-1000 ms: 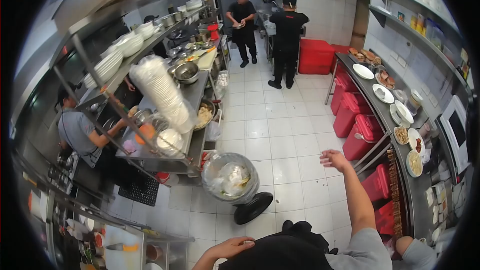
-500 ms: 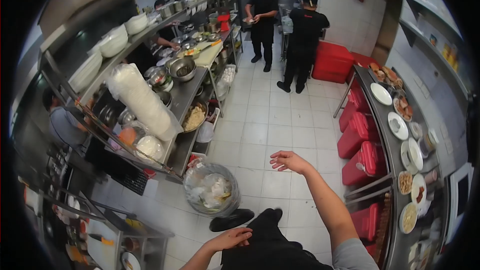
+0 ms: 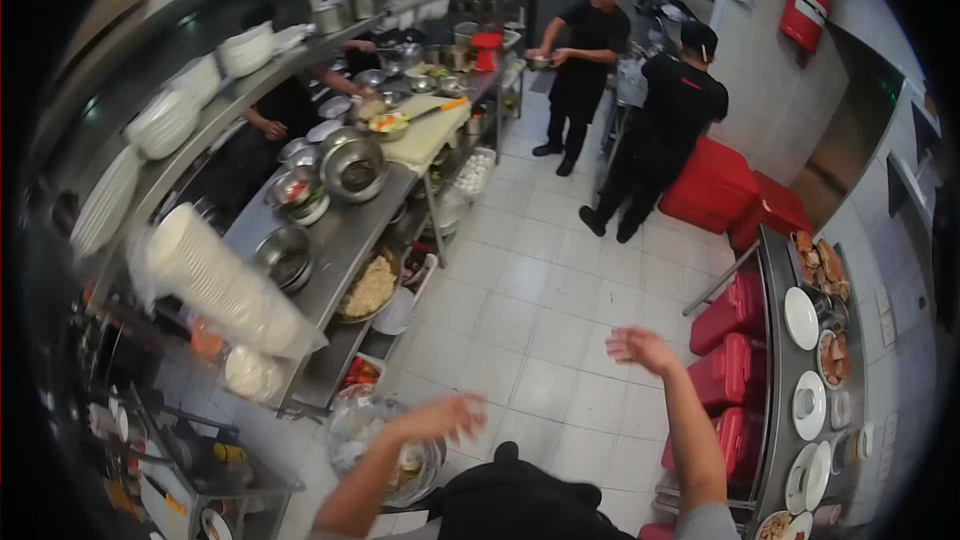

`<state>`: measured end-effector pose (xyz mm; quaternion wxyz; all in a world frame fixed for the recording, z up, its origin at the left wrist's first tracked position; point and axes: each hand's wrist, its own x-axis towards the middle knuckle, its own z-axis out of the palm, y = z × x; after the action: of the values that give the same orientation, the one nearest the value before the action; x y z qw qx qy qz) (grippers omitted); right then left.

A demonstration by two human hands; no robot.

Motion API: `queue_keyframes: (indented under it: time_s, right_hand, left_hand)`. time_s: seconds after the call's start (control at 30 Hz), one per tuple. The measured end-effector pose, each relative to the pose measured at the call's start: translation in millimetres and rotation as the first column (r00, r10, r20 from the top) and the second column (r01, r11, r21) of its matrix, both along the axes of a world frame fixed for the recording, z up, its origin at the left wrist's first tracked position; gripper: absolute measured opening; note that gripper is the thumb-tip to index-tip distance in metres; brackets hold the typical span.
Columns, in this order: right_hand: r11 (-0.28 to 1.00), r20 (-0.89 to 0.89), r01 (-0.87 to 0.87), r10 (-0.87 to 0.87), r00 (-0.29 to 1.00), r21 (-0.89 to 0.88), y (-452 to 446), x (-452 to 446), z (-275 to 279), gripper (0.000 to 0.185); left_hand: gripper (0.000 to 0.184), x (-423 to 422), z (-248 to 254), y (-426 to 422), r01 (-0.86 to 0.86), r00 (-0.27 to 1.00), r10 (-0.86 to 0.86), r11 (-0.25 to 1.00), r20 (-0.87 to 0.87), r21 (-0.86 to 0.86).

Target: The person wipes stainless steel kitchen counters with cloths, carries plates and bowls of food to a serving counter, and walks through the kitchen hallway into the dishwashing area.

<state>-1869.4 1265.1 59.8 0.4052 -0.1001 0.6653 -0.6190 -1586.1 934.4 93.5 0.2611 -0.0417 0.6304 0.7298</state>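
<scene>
Left hand (image 3: 440,418) and right hand (image 3: 645,349) are empty, fingers parted; nearby bin (image 3: 428,480) judged heavy, soft-lined, best held by rim (image 3: 441,452).

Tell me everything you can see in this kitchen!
Co-workers: two, black clothes, back aisle; others partly hidden, left
Fire extinguisher: one, red, back wall
Big boxes: two, red, back floor
Lidded bins: at least three, red, under right table
Plates: several, white, right table
Bowls: several, silver, left counter
Wrapped stack: one, white, counter's near end
Bagged bin: one, greyish, lower left
Smaller things: too blurry
Left hand: one, bare, lower middle
Right hand: one, bare, right of middle
</scene>
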Motion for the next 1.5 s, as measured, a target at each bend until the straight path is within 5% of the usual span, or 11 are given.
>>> queue_keyframes:
  time_s: [0.13, 0.23, 0.3, 0.37, 0.43, 0.5, 0.63, 0.77, 1.1, 1.17, 1.5]
  right_hand:
    - [0.986, -0.317, -0.133, 0.160, 0.935, 0.105, -69.6, -100.3, 84.9, 0.041]
    - [0.797, -0.729, -0.460, 0.573, 0.375, 0.390, -153.7, -132.6, 135.2, 0.043]
    - [0.450, -0.429, -0.145, 0.890, 0.158, 0.881, -181.3, -181.2, 195.9, 0.043]
    - [0.962, -0.974, -0.205, 0.203, 0.104, 0.179, -166.6, -282.5, 254.0, 0.052]
    - [0.971, -0.818, 0.000, -0.202, 0.539, -0.240, -163.6, -356.1, 285.1, 0.058]
    - [0.942, -0.895, -0.325, 0.072, 0.440, -0.083, -215.4, -404.9, 284.7, 0.060]
    - [0.830, -0.789, -0.555, 0.301, 0.535, -0.060, -362.6, -473.0, 246.5, 0.057]
    - [0.826, -0.624, -0.562, 0.417, 0.661, -0.043, -482.2, -523.8, 224.9, 0.043]
    - [0.800, -0.470, -0.600, 0.526, 0.709, -0.009, -564.2, -609.9, 201.4, 0.039]
    - [0.763, -0.430, -0.646, 0.576, 0.696, -0.024, -559.6, -625.9, 187.4, 0.036]
    - [0.470, -0.221, -0.853, 0.828, 0.515, -0.226, -627.2, -729.4, 120.4, 0.035]
  left_hand:
    - [0.042, -216.4, 114.4, -65.2, -0.386, 0.832, 0.302, 0.918, -0.465, -0.095]
    - [0.032, -298.1, 184.6, 31.5, -0.432, 0.430, -0.672, 0.434, -0.603, -0.791]
    - [0.037, -307.4, 146.3, 14.6, -0.456, 0.508, -0.595, 0.428, -0.623, -0.780]
    - [0.053, -288.9, 91.0, 6.9, -0.482, 0.577, -0.487, 0.444, -0.655, -0.755]
    - [0.069, -272.1, 34.8, -40.6, -0.535, 0.730, -0.278, 0.336, -0.625, -0.775]
    - [0.071, -234.6, -21.6, -64.2, -0.282, 0.933, -0.175, 0.181, -0.313, -0.942]
    - [0.040, -191.3, -96.1, -54.3, -0.119, 0.933, 0.330, 0.658, 0.142, -0.744]
    - [0.035, -135.8, -273.7, -53.6, -0.334, 0.899, 0.435, 0.625, -0.040, -0.706]
    - [0.021, -278.9, -271.5, -147.7, -0.270, 0.706, 0.627, 0.670, 0.331, -0.692]
    - [0.019, -327.9, -229.5, -186.1, -0.456, 0.845, 0.488, 0.444, -0.218, -0.772]
    - [0.023, -427.9, -241.3, -205.2, -0.695, 0.369, 0.903, 0.427, 0.222, -0.579]
